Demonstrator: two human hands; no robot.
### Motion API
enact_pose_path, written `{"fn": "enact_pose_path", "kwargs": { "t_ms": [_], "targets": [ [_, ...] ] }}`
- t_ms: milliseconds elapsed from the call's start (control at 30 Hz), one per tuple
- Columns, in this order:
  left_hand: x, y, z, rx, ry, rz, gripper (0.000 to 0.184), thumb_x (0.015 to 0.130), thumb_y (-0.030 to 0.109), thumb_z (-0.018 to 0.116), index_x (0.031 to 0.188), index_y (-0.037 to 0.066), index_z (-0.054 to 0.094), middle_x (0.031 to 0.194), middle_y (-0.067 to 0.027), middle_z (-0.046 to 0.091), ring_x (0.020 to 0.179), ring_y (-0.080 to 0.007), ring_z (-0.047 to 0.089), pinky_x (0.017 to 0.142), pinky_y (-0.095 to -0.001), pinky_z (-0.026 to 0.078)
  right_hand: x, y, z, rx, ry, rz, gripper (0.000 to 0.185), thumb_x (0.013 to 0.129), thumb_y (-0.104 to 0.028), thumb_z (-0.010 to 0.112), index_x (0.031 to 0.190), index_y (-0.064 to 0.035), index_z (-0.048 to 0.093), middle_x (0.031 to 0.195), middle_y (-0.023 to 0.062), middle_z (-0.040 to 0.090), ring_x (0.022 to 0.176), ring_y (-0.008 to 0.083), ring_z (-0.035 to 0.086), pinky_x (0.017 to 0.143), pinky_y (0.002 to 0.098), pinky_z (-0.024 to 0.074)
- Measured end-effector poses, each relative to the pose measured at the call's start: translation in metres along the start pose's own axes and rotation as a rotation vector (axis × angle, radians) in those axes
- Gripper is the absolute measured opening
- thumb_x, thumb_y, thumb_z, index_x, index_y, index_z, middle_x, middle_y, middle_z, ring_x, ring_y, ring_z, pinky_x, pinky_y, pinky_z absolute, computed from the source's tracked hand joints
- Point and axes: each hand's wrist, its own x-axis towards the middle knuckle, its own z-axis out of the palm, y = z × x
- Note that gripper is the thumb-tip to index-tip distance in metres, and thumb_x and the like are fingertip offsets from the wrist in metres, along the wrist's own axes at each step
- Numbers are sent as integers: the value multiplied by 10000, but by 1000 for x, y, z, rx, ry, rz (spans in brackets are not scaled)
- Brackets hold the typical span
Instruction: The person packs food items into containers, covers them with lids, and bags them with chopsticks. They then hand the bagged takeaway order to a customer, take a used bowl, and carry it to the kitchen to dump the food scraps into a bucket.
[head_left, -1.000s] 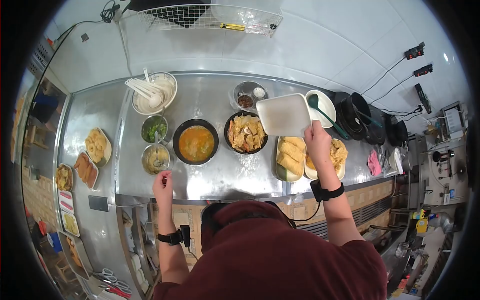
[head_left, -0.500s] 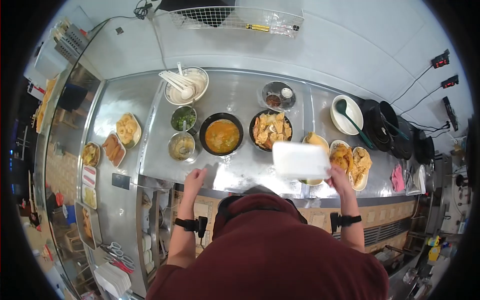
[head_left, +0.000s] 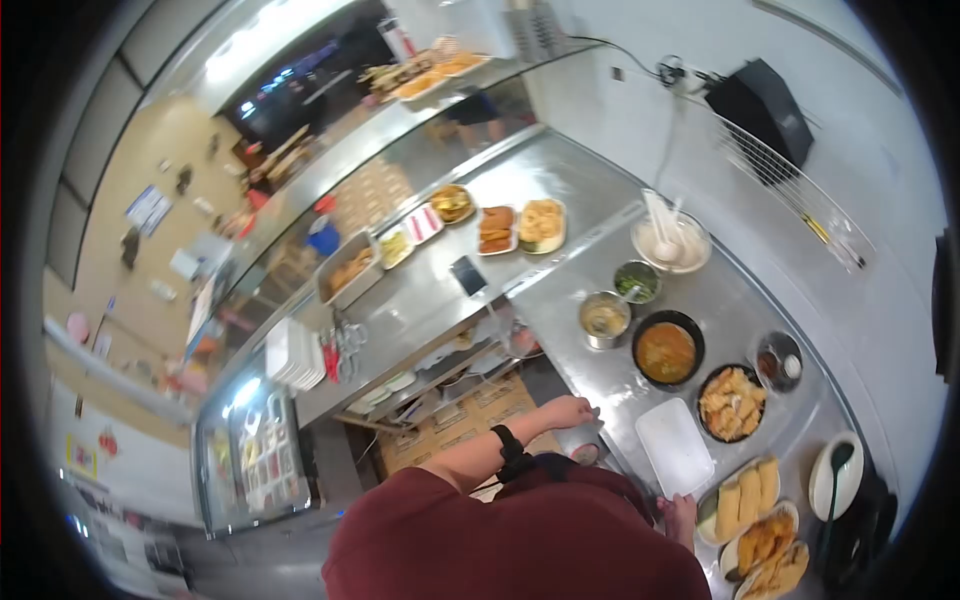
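White tray by the right hand, left hand off to the side

Two black bowls on the counter (head_left: 594,376) look filled: one (head_left: 664,317) with orange soup (head_left: 667,352), the other with golden fried pieces (head_left: 733,404); that much reads as done; yellow rolls (head_left: 746,497) and darker fried food (head_left: 766,543) lie on their own plates near the right hand; the white tray (head_left: 675,446) shows no food on it, so anything involving it reads as not yet done; how much work is left overall, the view doesn't tell.

The tray is at the near side of the counter, left of the rolls and close to the bowl of fried pieces; whether it lies flat or is held just above the metal, cannot tell.

Right hand (head_left: 679,514) is at the tray's near edge, low and close to the body, forearm mostly hidden by the dark red shirt (head_left: 520,545); fingers reach toward the edge, but cannot tell if they pinch it or only touch it; left arm extends forward and across the near edge of the counter, black band (head_left: 511,452) at the wrist; left hand (head_left: 567,412) is blurred, fingers look loosely curled, nothing visible in them, cannot tell if they are pressed together; a steel tin (head_left: 604,340) stands beyond it, well apart from the fingers.
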Motion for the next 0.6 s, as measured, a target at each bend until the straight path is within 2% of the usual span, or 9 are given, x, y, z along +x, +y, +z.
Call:
{"fn": "enact_pose_path", "kwargs": {
  "t_ms": [67, 267, 300, 367, 400, 433, 500, 533, 600],
  "targets": [
    [-4, -26, 11, -30, 22, 10, 312, 824, 303, 496, 1008, 59, 559, 773, -75, 605, 608, -143, 582, 589, -261, 473, 15, 3, -4, 61, -21, 60, 244, 796, -64, 413, 1016, 20, 351, 841, 168, 517, 671, 251, 584, 549, 302, 523],
    [-80, -25, -17, -477, 169, -296, 292, 812, 275, 537, 1008, 59, 549, 803, -48, 599, 649, -137, 577, 590, -271, 463, 16, -13, 1, -65, -53, 22, 296, 788, -79, 426, 1044, 33, 329, 833, 211, 508, 672, 267, 583, 574, 329, 533],
    [-90, -29, -29, -564, 270, -181, 288, 818, 273, 532, 1030, 76, 534, 810, -14, 579, 663, -98, 561, 580, -238, 453, 13, -16, 1, -84, -52, 36, 296, 787, -87, 429, 1040, 40, 343, 824, 214, 513, 656, 260, 585, 571, 334, 534],
    [-106, -36, -66, -874, 659, -105, 180, 823, 248, 502, 886, 82, 531, 738, 3, 541, 582, -90, 498, 505, -229, 404, 9, -18, -2, -133, -48, 27, 332, 786, -105, 441, 1061, 39, 322, 825, 213, 515, 628, 277, 576, 562, 361, 528],
    [-124, -36, -95, -1160, 672, -213, 267, 821, 265, 535, 996, 68, 498, 817, -28, 562, 686, -103, 529, 597, -250, 439, 12, -15, -3, -71, -248, -81, 284, 787, -123, 449, 1001, 57, 399, 787, 195, 540, 605, 262, 580, 547, 364, 529],
    [-131, -31, -115, -1048, 832, -180, 199, 849, 297, 461, 814, 114, 532, 668, 22, 506, 601, -72, 476, 518, -228, 381, 14, -12, -15, -211, -101, -13, 204, 801, -115, 443, 912, 55, 462, 756, 169, 556, 618, 249, 588, 527, 356, 527],
    [-133, -30, -147, -1191, 1157, 21, 334, 861, 358, 468, 1073, 101, 488, 868, -12, 555, 744, -88, 510, 668, -244, 421, -9, -19, -13, -181, -110, -27, 194, 832, -134, 439, 853, 53, 487, 704, 143, 558, 579, 234, 588, 498, 317, 519],
    [-140, -13, -164, -1223, 1091, 136, 413, 851, 331, 499, 1178, 90, 427, 976, -34, 529, 825, -107, 504, 750, -260, 413, -4, -18, -24, -273, -196, 57, 230, 856, -202, 465, 916, 19, 488, 797, 159, 584, 658, 244, 614, 574, 327, 532],
    [-132, 20, -183, -1137, 1072, 207, 457, 835, 250, 528, 1232, 72, 388, 1080, -64, 479, 861, -123, 497, 750, -276, 421, -21, -36, -12, -427, -254, 86, 230, 858, -203, 474, 907, 15, 528, 786, 122, 597, 619, 206, 612, 548, 280, 513]
  ]
}}
